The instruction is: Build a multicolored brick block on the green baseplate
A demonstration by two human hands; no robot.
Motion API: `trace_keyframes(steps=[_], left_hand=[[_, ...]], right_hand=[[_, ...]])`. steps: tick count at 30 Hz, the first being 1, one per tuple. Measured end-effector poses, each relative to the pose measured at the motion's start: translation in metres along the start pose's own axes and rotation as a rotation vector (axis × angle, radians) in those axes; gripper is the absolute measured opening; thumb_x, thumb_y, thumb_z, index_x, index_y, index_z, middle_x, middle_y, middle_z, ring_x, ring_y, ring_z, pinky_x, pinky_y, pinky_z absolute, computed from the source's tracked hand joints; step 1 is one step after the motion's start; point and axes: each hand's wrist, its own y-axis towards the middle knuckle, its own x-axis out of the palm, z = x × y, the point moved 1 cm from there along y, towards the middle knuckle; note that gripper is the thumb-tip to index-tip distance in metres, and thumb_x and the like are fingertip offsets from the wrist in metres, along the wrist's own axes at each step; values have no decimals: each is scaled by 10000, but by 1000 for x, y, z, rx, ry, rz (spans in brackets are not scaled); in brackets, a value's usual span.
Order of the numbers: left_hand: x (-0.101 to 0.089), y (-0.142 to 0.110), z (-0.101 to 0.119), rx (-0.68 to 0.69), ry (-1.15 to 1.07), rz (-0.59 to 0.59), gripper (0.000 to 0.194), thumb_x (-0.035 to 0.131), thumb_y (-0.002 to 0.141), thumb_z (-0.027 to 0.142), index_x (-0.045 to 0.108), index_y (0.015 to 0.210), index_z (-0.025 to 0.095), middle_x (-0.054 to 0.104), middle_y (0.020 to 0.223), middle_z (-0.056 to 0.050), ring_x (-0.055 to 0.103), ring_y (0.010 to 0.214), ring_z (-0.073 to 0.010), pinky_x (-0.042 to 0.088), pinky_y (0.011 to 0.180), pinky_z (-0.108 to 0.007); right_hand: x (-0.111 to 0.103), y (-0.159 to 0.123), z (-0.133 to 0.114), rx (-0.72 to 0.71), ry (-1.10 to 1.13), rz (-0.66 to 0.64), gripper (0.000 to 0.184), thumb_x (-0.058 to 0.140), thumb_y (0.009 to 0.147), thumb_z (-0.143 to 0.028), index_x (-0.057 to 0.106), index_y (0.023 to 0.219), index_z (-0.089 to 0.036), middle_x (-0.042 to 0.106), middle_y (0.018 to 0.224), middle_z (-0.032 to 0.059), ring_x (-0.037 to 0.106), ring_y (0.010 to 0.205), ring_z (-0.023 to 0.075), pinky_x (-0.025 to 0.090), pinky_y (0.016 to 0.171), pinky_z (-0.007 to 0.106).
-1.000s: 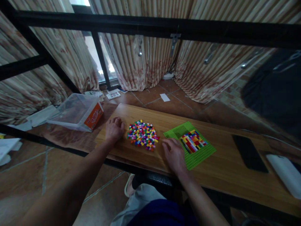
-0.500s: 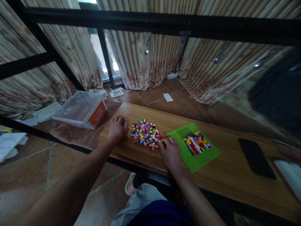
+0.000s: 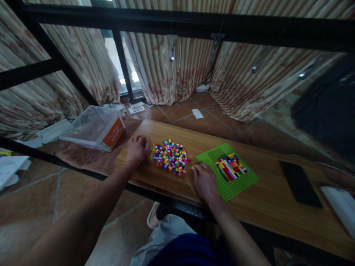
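Note:
My right hand pinches a small yellow toy brick between thumb and fingertips, just left of the green baseplate. On that plate sits a patch of multicoloured bricks set side by side, with red, white, yellow and blue among them. A loose heap of small bricks in many colours lies on the wooden table between my two hands. My left hand rests on the table left of the heap, its fingers curled in, and no brick shows in it.
The narrow wooden table bears a dark flat slab and a white object at the right. A clear plastic box with an orange label stands beyond the left end. A black metal frame and curtains lie ahead.
My right hand has drawn away from the heap's right edge, slightly right towards the green baseplate, with the yellow brick in its fingers. My left hand stays in place.

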Motion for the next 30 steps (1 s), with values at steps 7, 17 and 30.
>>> trace_keyframes(steps=[7, 17, 30], left_hand=[[-1, -1, 0, 13, -6, -9, 360, 491, 902, 343, 650, 1163, 153, 635, 1293, -171, 546, 1219, -342, 388, 1090, -508], [-3, -1, 2, 33, 16, -23, 363, 472, 910, 330, 639, 1162, 128, 650, 1251, -186, 561, 1187, -333, 379, 1090, -484], [-2, -1, 2, 31, 21, -16, 349, 477, 913, 330, 639, 1164, 150, 655, 1250, -167, 569, 1186, -335, 391, 1068, -489]], right_hand=[[4, 5, 1, -59, -98, 7, 347, 368, 979, -196, 649, 778, -224, 623, 803, 90, 549, 813, 246, 438, 790, 376], [13, 6, 4, -124, -203, 8, 317, 377, 957, -127, 684, 926, -197, 634, 876, 106, 530, 874, 255, 426, 838, 367], [18, 3, 1, -111, -30, 26, 326, 380, 1017, -269, 699, 1076, -229, 684, 942, 85, 606, 934, 238, 485, 872, 372]])
